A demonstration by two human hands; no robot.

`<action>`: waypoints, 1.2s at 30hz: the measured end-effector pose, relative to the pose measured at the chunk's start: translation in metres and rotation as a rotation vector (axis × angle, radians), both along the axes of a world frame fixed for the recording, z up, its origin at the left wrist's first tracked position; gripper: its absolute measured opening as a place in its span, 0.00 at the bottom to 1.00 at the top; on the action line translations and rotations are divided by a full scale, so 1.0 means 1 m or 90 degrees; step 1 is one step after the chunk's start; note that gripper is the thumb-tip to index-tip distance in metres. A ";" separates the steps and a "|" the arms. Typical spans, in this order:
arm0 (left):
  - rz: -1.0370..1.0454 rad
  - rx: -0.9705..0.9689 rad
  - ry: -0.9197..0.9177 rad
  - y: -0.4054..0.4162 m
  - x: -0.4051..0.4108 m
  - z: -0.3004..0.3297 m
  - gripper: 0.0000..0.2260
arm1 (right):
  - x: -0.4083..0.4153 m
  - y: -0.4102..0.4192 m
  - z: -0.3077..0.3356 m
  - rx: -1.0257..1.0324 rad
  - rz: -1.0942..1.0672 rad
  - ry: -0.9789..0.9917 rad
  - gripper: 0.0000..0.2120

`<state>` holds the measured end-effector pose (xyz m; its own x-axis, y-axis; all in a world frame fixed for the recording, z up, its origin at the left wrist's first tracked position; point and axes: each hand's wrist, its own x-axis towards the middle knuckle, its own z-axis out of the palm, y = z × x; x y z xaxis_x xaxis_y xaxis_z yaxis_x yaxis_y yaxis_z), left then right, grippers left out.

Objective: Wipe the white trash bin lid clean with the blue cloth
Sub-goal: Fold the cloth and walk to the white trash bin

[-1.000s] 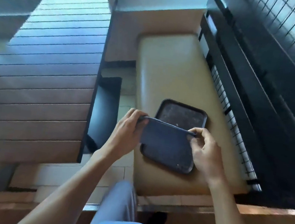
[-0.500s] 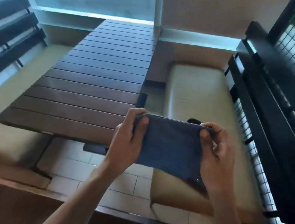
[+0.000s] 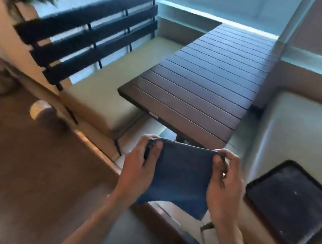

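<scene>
**Cloth stretched between both hands, bin lid not in view**

Largest first: the slatted wood table (image 3: 209, 83) fills the centre and upper right of the frame, w/ a dark slatted bench back (image 3: 90, 31) at upper left and pale seat cushions (image 3: 106, 93) on both sides. At lower right a dark tray (image 3: 291, 204) lies flat on the right cushion, well apart from our hands.

At lower centre we hold the blue cloth (image 3: 179, 174) up in the air, pulled taut. Our left hand (image 3: 139, 166) pinches its top left corner, thumb on the near face, fingers curled behind. Our right hand (image 3: 223, 184) pinches the top right corner the same way. The bottom edge hangs loose.

The white trash bin lid isn't visible anywhere; we can't tell where it stands. The picture is blurred toward the left.

Risks, as we judge them: a corner pinch is thin, so the cloth could slip & drop to the floor. W/ the lid unseen, we might wipe the wrong surface, e.g. the tray.
</scene>
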<state>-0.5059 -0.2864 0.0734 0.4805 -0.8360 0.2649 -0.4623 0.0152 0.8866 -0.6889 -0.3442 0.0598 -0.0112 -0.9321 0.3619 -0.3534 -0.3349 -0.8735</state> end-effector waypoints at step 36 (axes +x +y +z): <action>0.552 0.099 0.114 0.013 0.330 -0.110 0.06 | 0.430 -0.106 -0.105 0.256 0.529 0.196 0.07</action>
